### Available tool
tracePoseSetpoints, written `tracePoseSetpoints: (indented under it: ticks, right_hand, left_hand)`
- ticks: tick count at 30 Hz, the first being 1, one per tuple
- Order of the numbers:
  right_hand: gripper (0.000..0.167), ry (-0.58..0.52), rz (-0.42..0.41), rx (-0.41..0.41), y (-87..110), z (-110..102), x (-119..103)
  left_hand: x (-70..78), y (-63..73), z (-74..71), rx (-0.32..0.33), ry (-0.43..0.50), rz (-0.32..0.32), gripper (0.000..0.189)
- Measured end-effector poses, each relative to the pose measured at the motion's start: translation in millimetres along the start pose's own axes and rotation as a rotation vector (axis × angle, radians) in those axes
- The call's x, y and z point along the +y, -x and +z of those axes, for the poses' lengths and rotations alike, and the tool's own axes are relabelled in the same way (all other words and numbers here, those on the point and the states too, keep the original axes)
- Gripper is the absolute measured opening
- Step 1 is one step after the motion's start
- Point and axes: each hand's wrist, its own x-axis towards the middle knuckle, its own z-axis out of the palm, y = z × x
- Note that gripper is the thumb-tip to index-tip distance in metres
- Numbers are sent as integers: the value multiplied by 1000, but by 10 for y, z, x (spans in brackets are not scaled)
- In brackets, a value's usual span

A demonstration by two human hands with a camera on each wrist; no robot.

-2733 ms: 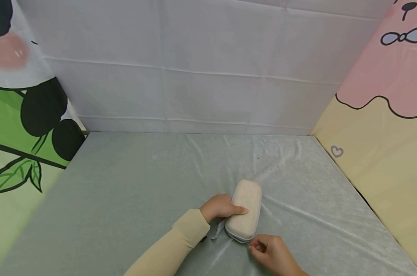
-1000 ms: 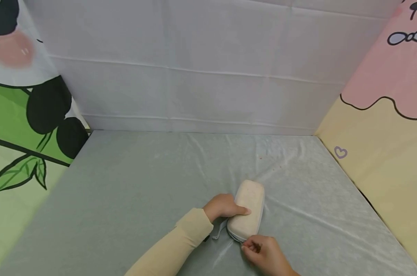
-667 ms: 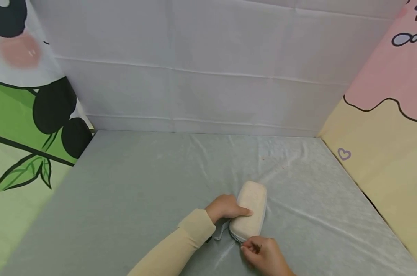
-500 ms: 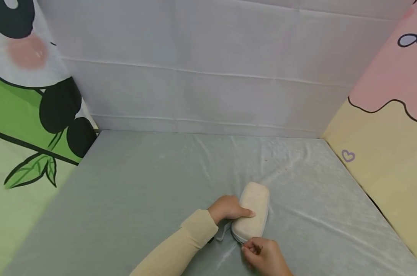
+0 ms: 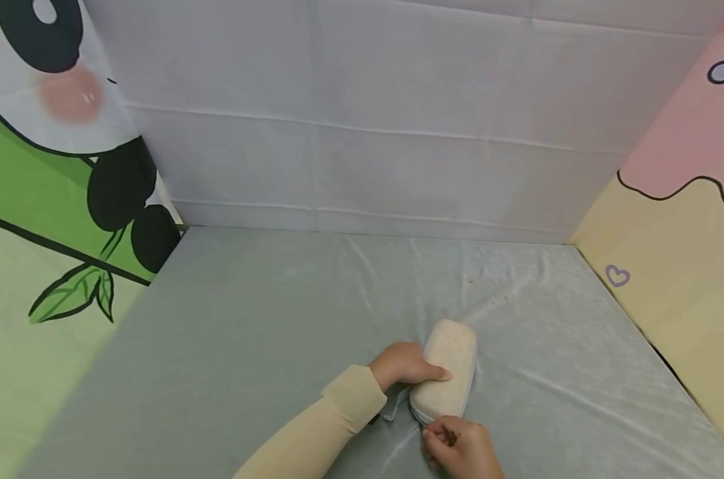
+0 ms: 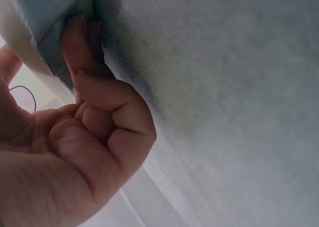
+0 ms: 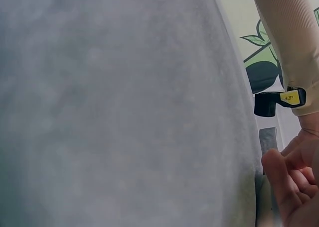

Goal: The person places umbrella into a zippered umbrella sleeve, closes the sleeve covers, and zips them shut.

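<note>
A cream, rounded zip case [image 5: 451, 352] lies lengthwise on the grey cloth, its grey zip band showing along the near end. My left hand [image 5: 405, 364] grips its left side, thumb on top and the other fingers curled against the side and underneath, as the left wrist view shows. A grey strap loop [image 5: 395, 404] sticks out from the left side below that hand. At the near end my right hand [image 5: 462, 446] pinches the zipper pull between thumb and forefinger; the pull itself is mostly hidden by the fingertips. The case looks closed from above.
A grey plush cloth [image 5: 266, 319] covers the table. A white fabric wall [image 5: 350, 120] stands behind, with a panda-printed panel [image 5: 68, 199] at left and a pink and yellow panel [image 5: 667, 246] at right. The left wrist wears a black camera mount [image 7: 266, 103].
My right hand has slid left along the case's near end, from its right corner. The left hand keeps its grip. The head view has shifted, moving the whole scene rightward.
</note>
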Motion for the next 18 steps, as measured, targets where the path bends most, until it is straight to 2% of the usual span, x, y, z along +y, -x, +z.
tracePoseSetpoints:
  ticks: [4,13,18]
  right_hand:
    - [12,12,2,10,-10,22,-21]
    - [16,-33,66,20,-50,97,-82]
    - [18,10,73,57,-55,140,-92]
  left_hand:
    - [-10,-7,10,2,4,0,51]
    - [-31,-13,16,0,1,4,50]
    - [-34,-21,29,-5,-2,-3,51]
